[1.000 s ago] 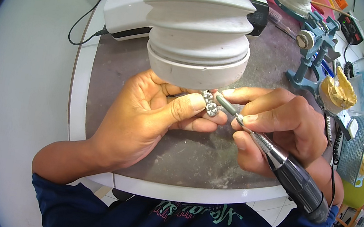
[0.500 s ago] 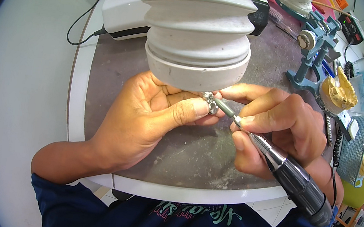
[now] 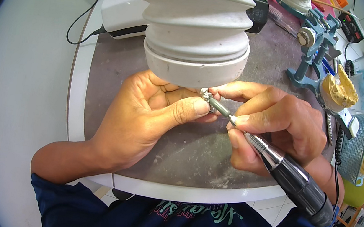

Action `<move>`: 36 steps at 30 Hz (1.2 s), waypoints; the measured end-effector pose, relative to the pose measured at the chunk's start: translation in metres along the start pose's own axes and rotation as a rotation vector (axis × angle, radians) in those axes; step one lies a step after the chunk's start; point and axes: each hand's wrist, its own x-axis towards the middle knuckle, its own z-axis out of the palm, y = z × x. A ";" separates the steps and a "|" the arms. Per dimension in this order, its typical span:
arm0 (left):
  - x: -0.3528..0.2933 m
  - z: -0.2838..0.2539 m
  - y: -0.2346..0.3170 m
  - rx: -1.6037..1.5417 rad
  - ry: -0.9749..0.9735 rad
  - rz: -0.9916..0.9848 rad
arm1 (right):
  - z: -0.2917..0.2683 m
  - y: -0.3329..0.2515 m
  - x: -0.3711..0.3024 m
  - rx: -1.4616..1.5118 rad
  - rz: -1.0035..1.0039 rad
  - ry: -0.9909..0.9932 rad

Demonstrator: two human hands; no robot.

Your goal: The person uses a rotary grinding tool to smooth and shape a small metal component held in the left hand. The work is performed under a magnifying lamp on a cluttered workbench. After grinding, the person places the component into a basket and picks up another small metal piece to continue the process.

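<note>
Between the thumb and fingers of my left hand (image 3: 145,113) is a small shiny metal dental casting (image 3: 205,93), partly covered by the thumb. My right hand (image 3: 277,126) grips a black and silver rotary handpiece (image 3: 291,174) like a pen. The handpiece carries a green grinding bit (image 3: 219,107), whose tip meets the casting, as far as I can see. My right fingertips come close to those of the left hand. Just above both hands hangs the rim of a white ribbed suction hose (image 3: 195,67), which hides some of the left fingers.
A white machine (image 3: 125,5) with a black cord stands at the back left. On the right is a blue-grey articulator (image 3: 311,57) beside a yellowish plaster dental model (image 3: 340,90). Beyond them sit a blue basket (image 3: 356,141) and a black control box (image 3: 351,28). The grey tabletop (image 3: 185,160) has a white edge.
The right hand and handpiece have shifted slightly up and left. The casting has turned a little in the left fingers, and the bit lies further across it.
</note>
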 end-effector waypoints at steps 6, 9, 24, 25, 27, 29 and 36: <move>-0.001 0.002 0.003 0.011 0.006 0.010 | -0.001 -0.006 -0.007 0.106 0.184 -0.010; -0.001 0.001 0.001 0.003 0.012 0.009 | -0.003 -0.007 -0.007 0.119 0.201 -0.033; 0.000 0.001 0.009 0.037 -0.010 -0.067 | -0.006 -0.010 -0.008 0.091 0.241 -0.059; 0.000 0.001 0.008 0.032 -0.004 -0.053 | -0.006 -0.009 -0.008 0.098 0.229 -0.058; 0.001 0.003 0.005 0.023 0.009 -0.024 | -0.003 -0.004 -0.008 0.115 0.171 -0.050; 0.001 0.002 0.003 0.015 0.017 -0.001 | -0.002 -0.004 -0.006 0.128 0.165 -0.046; 0.002 0.001 0.004 0.037 -0.020 -0.021 | -0.003 -0.005 -0.007 0.112 0.172 -0.047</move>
